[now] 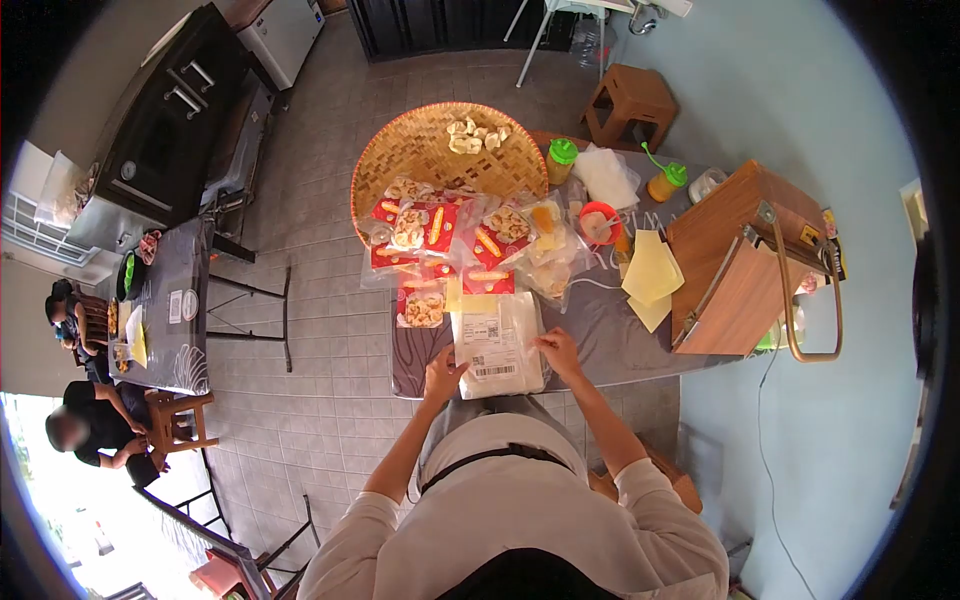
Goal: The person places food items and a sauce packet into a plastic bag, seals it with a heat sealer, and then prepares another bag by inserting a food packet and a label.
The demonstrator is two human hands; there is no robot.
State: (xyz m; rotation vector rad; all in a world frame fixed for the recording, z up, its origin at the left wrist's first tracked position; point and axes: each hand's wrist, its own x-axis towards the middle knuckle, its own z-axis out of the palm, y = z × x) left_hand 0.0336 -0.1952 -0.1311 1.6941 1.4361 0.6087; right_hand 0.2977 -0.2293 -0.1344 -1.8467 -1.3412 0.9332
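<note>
A white plastic-wrapped package [515,372] with a printed shipping label [480,340] lies at the front edge of the table. My left hand [445,375] is at the package's left edge, its fingers closed on the edge near the label. On the opposite side, my right hand [558,352] has thumb and fingers pinched together at the right edge of the wrapping. Just beyond the package are several clear packs with red labels [420,230], heaped partly over the rim of a round woven tray [400,150].
Whitish pieces [466,142] lie in the tray. Green-capped bottles [562,155], a red-rimmed cup [600,223], yellow sheets [652,275] and a wooden cabinet [730,265] stand rightward. A plastic stool [630,105] is behind. Two people sit at another table [180,310] on the left.
</note>
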